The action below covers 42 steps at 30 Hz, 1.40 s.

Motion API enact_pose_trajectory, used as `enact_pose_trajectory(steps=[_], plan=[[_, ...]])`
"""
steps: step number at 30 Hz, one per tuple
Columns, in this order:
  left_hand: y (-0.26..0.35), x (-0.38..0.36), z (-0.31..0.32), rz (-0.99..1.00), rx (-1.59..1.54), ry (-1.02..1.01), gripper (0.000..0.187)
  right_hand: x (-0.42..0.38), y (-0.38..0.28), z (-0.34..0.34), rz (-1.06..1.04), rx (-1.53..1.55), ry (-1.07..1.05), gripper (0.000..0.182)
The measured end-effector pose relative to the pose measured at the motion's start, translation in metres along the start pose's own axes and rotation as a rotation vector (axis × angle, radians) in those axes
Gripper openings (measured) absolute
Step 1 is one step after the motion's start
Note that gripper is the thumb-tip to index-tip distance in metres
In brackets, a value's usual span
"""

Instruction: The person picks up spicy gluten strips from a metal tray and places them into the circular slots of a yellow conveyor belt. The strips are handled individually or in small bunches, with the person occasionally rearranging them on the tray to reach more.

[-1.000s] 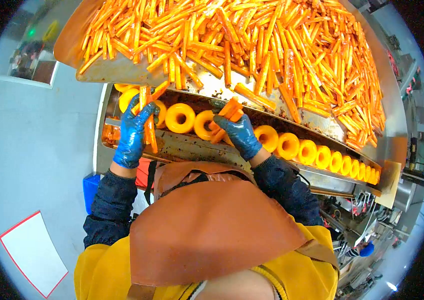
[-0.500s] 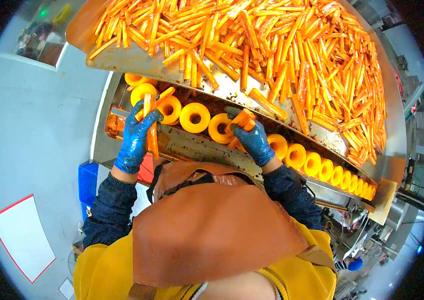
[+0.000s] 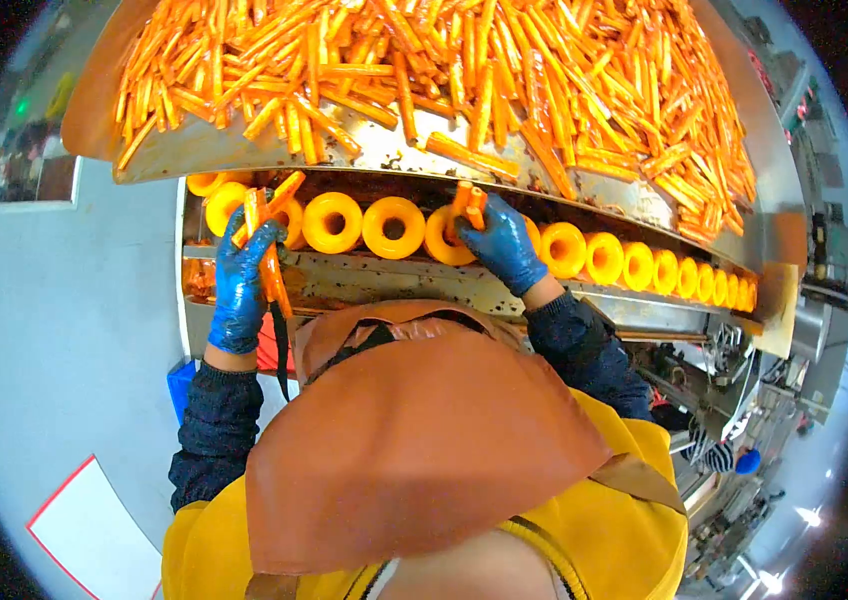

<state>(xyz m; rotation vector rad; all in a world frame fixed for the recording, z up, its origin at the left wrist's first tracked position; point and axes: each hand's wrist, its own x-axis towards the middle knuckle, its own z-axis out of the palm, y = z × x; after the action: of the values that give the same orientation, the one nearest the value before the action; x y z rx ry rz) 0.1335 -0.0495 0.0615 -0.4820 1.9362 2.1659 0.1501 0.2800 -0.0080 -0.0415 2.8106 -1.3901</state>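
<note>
My left hand (image 3: 241,283), in a blue glove, is closed around a few glossy orange sticks (image 3: 275,280) that cross at different angles. It is over the left end of a row of yellow-orange rings (image 3: 332,222). My right hand (image 3: 507,247), gloved the same way, grips a small bunch of orange sticks (image 3: 470,203) in front of the middle rings. The sticks' upper ends stick up past its fingers, while their lower ends are hidden by the glove. Each ring has a round hole facing me.
Beyond the rings, a sloping metal tray (image 3: 184,150) carries a large heap of similar orange sticks (image 3: 544,80). A metal ledge (image 3: 374,280) with dark specks runs below the rings. A grey wall stands at left; a person with a blue cap (image 3: 747,461) is far right.
My view has shifted, so the tray and rings sit differently in it. The sticks in my right hand now point more upright. Both hands still hold their sticks.
</note>
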Motion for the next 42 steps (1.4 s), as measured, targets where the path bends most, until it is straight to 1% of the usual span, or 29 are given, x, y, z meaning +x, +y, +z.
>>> enact_pose_trajectory(steps=[1,2,3,6,7,8,10,11,12,14,16,18,20,21,23,24,26,27,28,30,31,32,34,35,36,38,39,40,42], plan=[[0.008,-0.006,0.007,-0.017,0.017,0.002,0.036,-0.002,0.002,0.001,-0.011,0.018,-0.022,0.041],[0.004,-0.007,0.012,0.037,-0.032,0.016,0.037,-0.003,0.004,0.001,-0.025,0.035,-0.045,0.047],[0.003,-0.005,0.012,0.019,0.008,-0.024,0.035,-0.003,0.007,0.002,-0.017,-0.035,-0.096,0.056],[-0.002,-0.001,0.016,0.035,0.021,-0.043,0.032,-0.002,0.000,0.001,0.030,-0.114,-0.126,0.059],[-0.004,-0.001,0.017,0.064,-0.009,-0.021,0.032,-0.003,-0.002,0.001,0.051,-0.106,-0.104,0.052],[-0.005,0.000,0.018,0.061,-0.041,-0.026,0.032,-0.007,0.000,-0.001,0.044,-0.100,-0.106,0.052],[0.002,-0.002,0.021,0.041,0.000,-0.034,0.031,-0.013,-0.005,-0.008,0.101,-0.070,0.082,0.038],[0.004,-0.001,0.020,0.047,0.000,-0.025,0.031,-0.015,-0.017,-0.018,0.021,0.155,0.207,0.026],[0.004,-0.001,0.018,0.019,0.008,-0.036,0.031,-0.021,-0.010,-0.018,0.034,0.277,0.214,0.025],[0.004,-0.002,0.019,-0.013,0.020,-0.048,0.032,-0.018,-0.038,-0.029,0.059,0.596,0.194,0.025],[0.002,0.000,0.025,0.019,0.083,-0.075,0.033,-0.019,-0.034,-0.022,0.234,0.542,0.075,0.028],[0.003,-0.001,0.030,0.019,0.061,-0.123,0.035,-0.010,-0.030,-0.019,-0.015,-0.041,-0.079,0.027],[0.005,-0.004,0.037,0.017,0.023,-0.119,0.038,-0.013,-0.024,-0.005,-0.046,-0.003,0.095,0.024],[0.011,-0.008,0.041,0.045,0.066,-0.104,0.041,-0.011,-0.029,-0.008,-0.053,0.000,0.093,0.024],[0.017,-0.011,0.041,0.024,0.059,-0.096,0.042,-0.009,-0.042,-0.018,-0.082,-0.210,0.122,0.025],[0.019,-0.013,0.040,-0.002,0.052,-0.098,0.043,-0.007,-0.044,-0.015,-0.084,-0.207,0.118,0.025],[0.020,-0.014,0.039,-0.017,0.066,-0.090,0.043,0.001,-0.053,-0.003,-0.126,0.384,0.085,0.026],[0.019,-0.014,0.039,-0.040,0.046,-0.095,0.043,0.007,-0.055,0.008,-0.186,0.407,0.100,0.029],[0.018,-0.013,0.039,-0.064,0.026,-0.101,0.043,0.013,-0.054,0.019,-0.187,0.408,0.102,0.029],[0.015,-0.012,0.036,-0.033,0.074,-0.137,0.044,0.021,-0.054,0.036,-0.217,0.215,-0.045,0.032],[0.014,-0.011,0.033,-0.001,0.119,-0.170,0.045,0.023,-0.060,0.038,-0.058,0.058,-0.183,0.034],[0.014,-0.010,0.029,0.004,0.121,-0.163,0.045,0.024,-0.062,0.037,-0.066,0.060,-0.185,0.034],[0.014,-0.011,0.022,-0.097,-0.017,-0.201,0.046,0.022,-0.063,0.034,-0.190,-0.056,-0.205,0.051],[0.018,-0.016,0.021,-0.114,-0.020,-0.239,0.050,0.021,-0.063,0.037,-0.178,0.107,-0.199,0.062],[0.017,-0.017,0.021,-0.116,-0.024,-0.234,0.050,0.022,-0.068,0.037,-0.179,0.107,-0.206,0.062],[0.016,-0.018,0.025,-0.168,0.103,-0.417,0.052,0.026,-0.083,0.035,-0.435,0.146,-0.192,0.069],[0.013,-0.014,0.026,-0.130,0.272,-0.544,0.053,0.021,-0.085,0.035,-0.501,0.066,-0.185,0.062],[0.013,-0.011,0.028,-0.128,0.271,-0.544,0.053,0.020,-0.083,0.037,-0.503,0.065,-0.185,0.062],[0.014,-0.008,0.034,-0.067,0.279,-0.595,0.053,0.018,-0.071,0.042,-0.361,0.059,-0.345,0.046]])
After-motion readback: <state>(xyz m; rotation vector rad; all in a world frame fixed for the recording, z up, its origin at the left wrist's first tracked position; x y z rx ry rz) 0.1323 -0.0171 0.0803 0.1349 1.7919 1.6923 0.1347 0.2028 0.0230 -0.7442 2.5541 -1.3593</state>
